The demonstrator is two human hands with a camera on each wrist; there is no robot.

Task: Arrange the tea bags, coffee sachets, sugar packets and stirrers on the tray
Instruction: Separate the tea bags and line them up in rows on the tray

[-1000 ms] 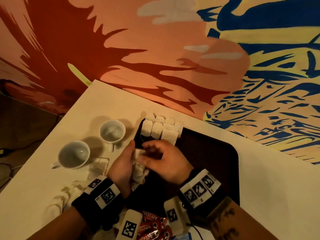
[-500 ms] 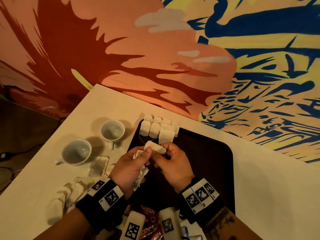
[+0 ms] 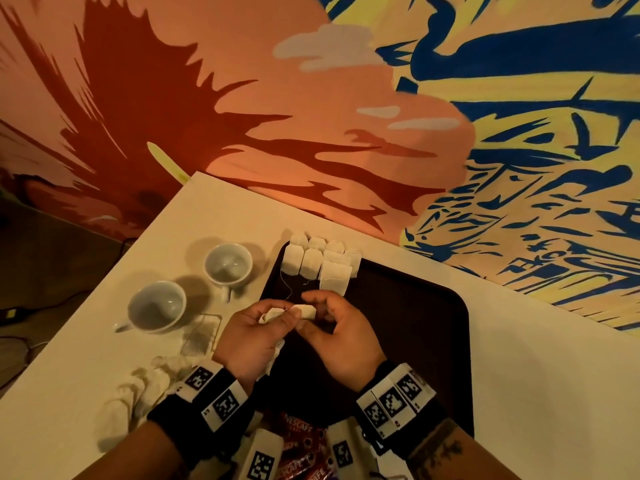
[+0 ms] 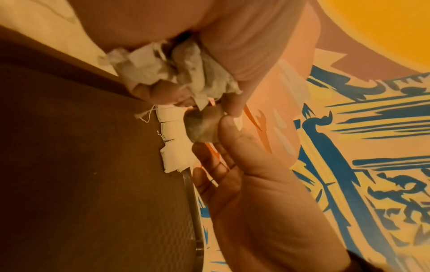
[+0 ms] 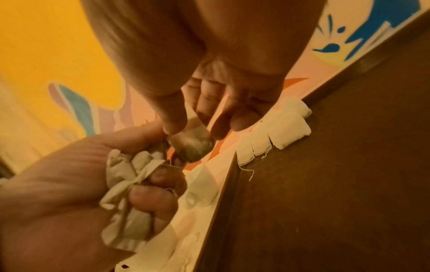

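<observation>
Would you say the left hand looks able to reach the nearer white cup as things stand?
Probably, though not to grip it: open table lies between the left hand and cup, but its fingers already hold tea bags.

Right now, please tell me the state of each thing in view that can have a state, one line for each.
left hand: grips a bunch of tea bags.
right hand: pinches a single tea bag.
bunch of tea bags: crumpled in the palm.
tea bag rows: lying flat at the tray's far left corner.
tray: mostly bare, on the table.
two cups: upright, empty.
coffee sachets: lying by the tray's near edge.
</observation>
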